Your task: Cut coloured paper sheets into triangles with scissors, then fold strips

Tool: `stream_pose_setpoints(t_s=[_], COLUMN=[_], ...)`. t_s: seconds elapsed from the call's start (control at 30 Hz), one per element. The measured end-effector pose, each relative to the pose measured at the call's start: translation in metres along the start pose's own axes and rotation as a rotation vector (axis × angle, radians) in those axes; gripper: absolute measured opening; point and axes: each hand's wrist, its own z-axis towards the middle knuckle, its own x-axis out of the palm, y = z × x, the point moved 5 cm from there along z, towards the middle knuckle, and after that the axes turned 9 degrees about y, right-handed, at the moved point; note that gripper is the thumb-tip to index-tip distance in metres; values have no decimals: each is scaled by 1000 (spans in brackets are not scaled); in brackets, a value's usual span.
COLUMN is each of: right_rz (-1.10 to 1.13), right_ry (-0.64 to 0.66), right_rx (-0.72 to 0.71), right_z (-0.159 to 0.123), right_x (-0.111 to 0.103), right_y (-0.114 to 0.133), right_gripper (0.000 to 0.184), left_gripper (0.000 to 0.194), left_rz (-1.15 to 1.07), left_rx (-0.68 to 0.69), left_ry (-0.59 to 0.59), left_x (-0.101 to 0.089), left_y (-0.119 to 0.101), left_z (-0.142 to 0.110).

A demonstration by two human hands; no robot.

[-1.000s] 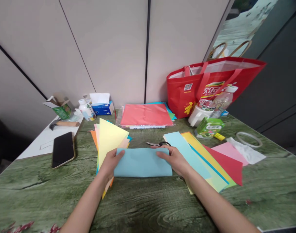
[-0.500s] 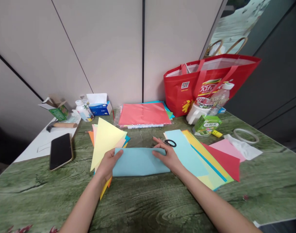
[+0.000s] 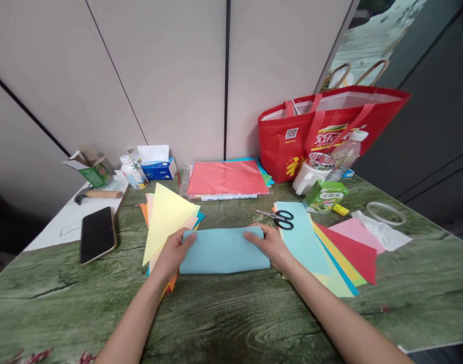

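Between my hands is a folded sheet of light blue paper, its long side running left to right. My left hand grips its left end, thumb on top and fingers behind. At the right end my right hand pinches the sheet the same way, fingers partly hidden. Beside my left hand lies a pile of coloured paper triangles with a yellow one on top. To the right, black-handled scissors rest across a fanned stack of coloured paper.
A phone and a hammer lie at left. Along the back are a bottle, a tissue box and packed coloured paper. A red bag, white mug, green box and tape ring occupy the right.
My right hand's raised fingers have closed behind the blue paper's right end. The scissors now show fully, and the top sheets of the right stack have shifted.
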Motion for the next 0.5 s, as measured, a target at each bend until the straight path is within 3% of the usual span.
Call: stream_pose_setpoints(t_s=[0.33,0.5], right_rz=[-14,-59], right_ry=[281,418], right_rx=[77,132], right_z=[-19,-18], right_x=[39,32], right_y=[12,13], right_gripper=[14,10], left_gripper=[34,35], left_rz=[217,182], left_rx=[-107,-132], left_ry=[-33,-9], left_x=[-36,-30], left_y=[-18,-15], left_z=[-9,-8])
